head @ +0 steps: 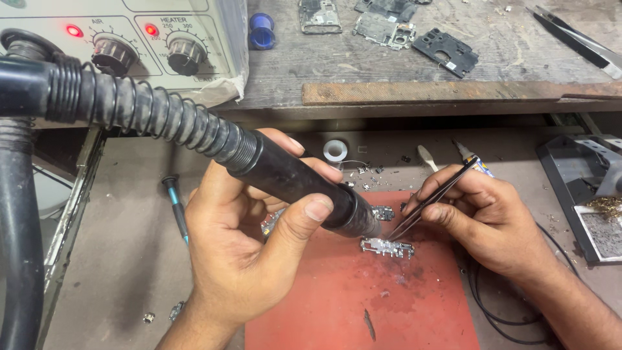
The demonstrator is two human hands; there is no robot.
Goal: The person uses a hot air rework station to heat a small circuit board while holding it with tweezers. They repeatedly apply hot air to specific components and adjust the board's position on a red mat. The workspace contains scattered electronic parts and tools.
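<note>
Board (pixel 387 247) is lying on the red mat (pixel 363 304), just beyond both hands' fingertips. Left hand (pixel 243 249) is clamping the hot-air wand (pixel 291 181), aiming its nozzle down at it, while right hand (pixel 489 217) is pinching tweezers (pixel 433 198) closed, tips touching the board to steady a part.

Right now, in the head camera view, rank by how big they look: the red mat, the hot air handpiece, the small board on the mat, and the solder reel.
1. Red mat
2. Hot air handpiece, though it is nearer the camera, so this is unsure
3. Small board
4. Solder reel, close to the board in size
</note>
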